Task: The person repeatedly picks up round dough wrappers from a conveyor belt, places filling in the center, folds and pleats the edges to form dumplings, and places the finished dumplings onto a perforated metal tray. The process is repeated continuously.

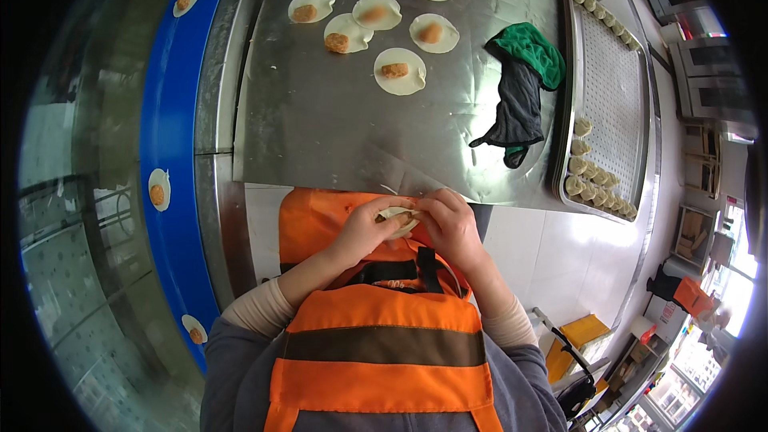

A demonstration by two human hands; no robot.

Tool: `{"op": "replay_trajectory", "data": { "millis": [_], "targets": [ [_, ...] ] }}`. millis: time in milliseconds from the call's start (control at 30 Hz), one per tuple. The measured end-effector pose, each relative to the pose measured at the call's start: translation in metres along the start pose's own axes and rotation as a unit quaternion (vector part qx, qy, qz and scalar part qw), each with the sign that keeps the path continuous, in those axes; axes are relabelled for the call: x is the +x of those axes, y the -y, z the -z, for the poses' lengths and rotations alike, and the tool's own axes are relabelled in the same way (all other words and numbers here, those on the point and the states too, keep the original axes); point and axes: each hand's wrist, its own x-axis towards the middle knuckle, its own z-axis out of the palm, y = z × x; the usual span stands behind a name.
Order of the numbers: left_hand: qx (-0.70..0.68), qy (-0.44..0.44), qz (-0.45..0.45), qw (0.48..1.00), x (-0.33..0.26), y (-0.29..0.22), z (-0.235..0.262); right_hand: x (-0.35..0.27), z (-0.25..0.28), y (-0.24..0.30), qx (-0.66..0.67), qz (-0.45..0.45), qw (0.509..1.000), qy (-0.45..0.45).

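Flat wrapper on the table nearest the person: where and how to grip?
Probably pinch the wrapper by its bare left and right rims, coming from the near side: it lies flat, filling uncovered near its middle, and the neighbouring wrappers lie farther out.

Wrappers are cream, the apron brown-striped orange.

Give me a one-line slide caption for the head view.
Left hand and right hand hold a wrapper before a steel table with filled wrappers, dumplings on a tray at right.
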Motion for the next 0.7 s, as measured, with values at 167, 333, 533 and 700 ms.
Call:
{"op": "replay_trajectory", "data": {
  "millis": [167,333,533,700],
  "targets": [
    [0.095,-0.007,-0.026,0.995,-0.003,0.000,0.001,0.002,0.000,0.017,0.091,-0.107,0.989,0.041],
    [0.112,0.015,0.058,0.992,-0.003,-0.007,0.006,-0.002,-0.004,0.008,0.022,-0.003,0.999,0.029],
    [0.097,0.016,0.012,0.995,-0.001,-0.002,0.004,-0.002,-0.005,0.000,0.020,-0.029,0.999,0.015],
    [0.162,0.025,-0.033,0.986,-0.005,0.006,0.004,-0.003,-0.007,0.008,0.058,-0.027,0.998,0.015]
  ]
}}
